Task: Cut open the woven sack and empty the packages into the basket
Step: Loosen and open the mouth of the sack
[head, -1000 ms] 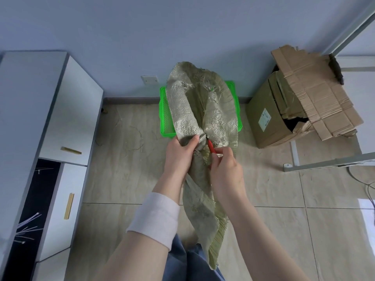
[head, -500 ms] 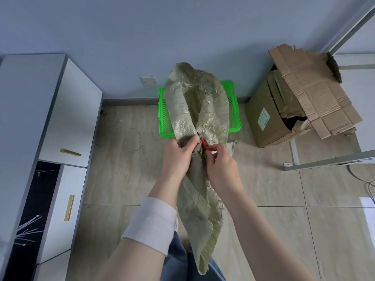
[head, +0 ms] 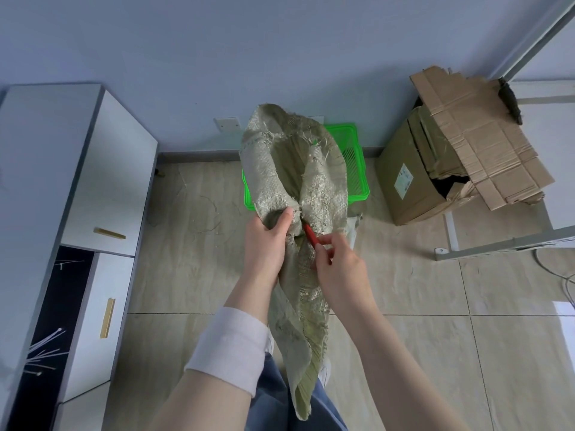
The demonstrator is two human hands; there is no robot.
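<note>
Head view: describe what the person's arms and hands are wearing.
The left hand and right hand are bare: no gloves, rings or watch show. A wide whitish band wraps the left forearm; the right arm shows no sleeve.

Soft, even daylight, plenty bright; source seems off at 3 o'clock, where a white glare patch blows out on the floor tile [head: 564,312]. Shadows faint, just a dark fold in the sack [head: 295,181] under my left hand [head: 264,242], both sharp at centre. Fisheye bows the cabinet [head: 46,181] at 9 o'clock, and my forearms [head: 224,387] at 6 go slightly soft.
</note>
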